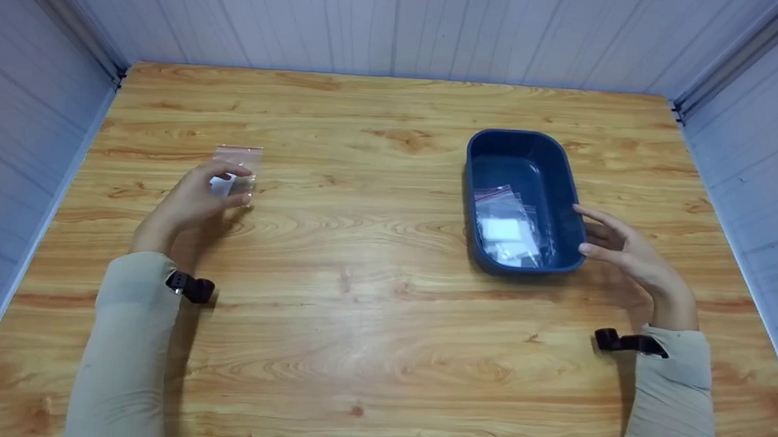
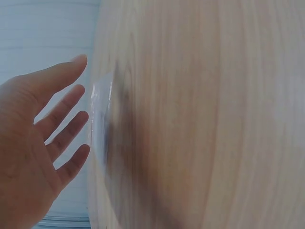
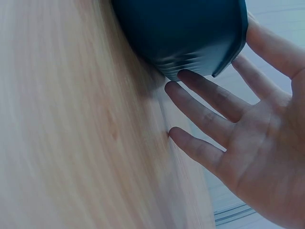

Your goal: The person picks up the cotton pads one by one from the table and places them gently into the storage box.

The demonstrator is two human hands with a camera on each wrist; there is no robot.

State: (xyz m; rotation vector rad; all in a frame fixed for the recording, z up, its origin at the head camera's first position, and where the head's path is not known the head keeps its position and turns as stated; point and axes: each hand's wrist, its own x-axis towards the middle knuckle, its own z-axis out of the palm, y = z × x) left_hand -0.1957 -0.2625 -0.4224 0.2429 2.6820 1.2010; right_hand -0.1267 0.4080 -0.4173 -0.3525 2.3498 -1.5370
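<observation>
My left hand point(image 1: 199, 196) hovers over a small clear zip bag point(image 1: 239, 155) with a red seal line, which lies on the table at the left. Its thumb and fingers are spread apart with nothing between them, and in the left wrist view the bag point(image 2: 101, 114) lies just beyond the fingertips. At the right stands a dark blue plastic bin point(image 1: 523, 138), with several clear zip bags point(image 1: 505, 232) lying in its near end. My right hand point(image 1: 633, 256) is at the bin's right side, thumb and index fingertip right at the rim. The other fingers stretch loosely beside the outer wall.
The wood-grain table point(image 1: 360, 308) carries both the bin and the single bag. Pale panel walls point(image 1: 395, 31) close off the back and both sides. Each wrist wears a black camera point(image 1: 192, 288) over a beige sleeve.
</observation>
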